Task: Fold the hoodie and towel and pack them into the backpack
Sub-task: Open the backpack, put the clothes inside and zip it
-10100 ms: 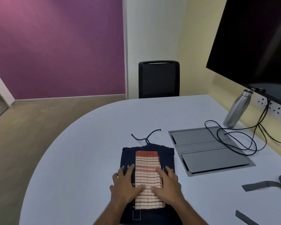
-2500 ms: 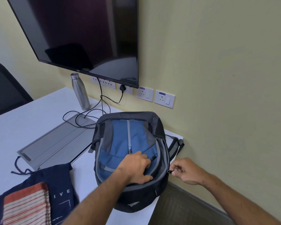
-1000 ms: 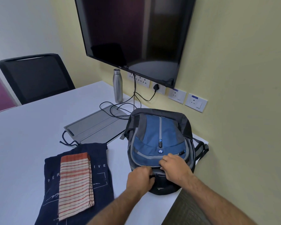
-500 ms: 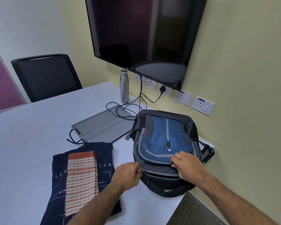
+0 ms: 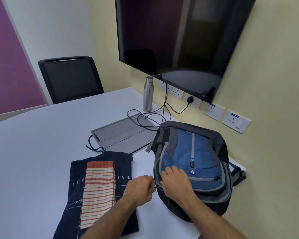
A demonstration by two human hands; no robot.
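A blue and grey backpack [image 5: 197,152] lies on its back at the right edge of the white table [image 5: 33,144]. My left hand [image 5: 141,188] pinches a zipper pull at the backpack's left side. My right hand [image 5: 175,181] presses on the blue front panel just beside it. Left of the backpack lies the folded navy hoodie [image 5: 74,195] with white print. The folded red-and-cream striped towel [image 5: 98,190] rests on top of the hoodie. Neither hand touches the clothes.
A grey cable box lid [image 5: 121,133] sits in the table behind the hoodie, with black cables [image 5: 145,118] looping over it. A steel bottle [image 5: 148,94] stands near the wall under a wall-mounted screen [image 5: 179,40]. A black chair [image 5: 69,78] stands at the far side.
My left hand has drawn the zipper pull leftward around the backpack's near corner to its left side. My right hand has shifted left along the front panel.
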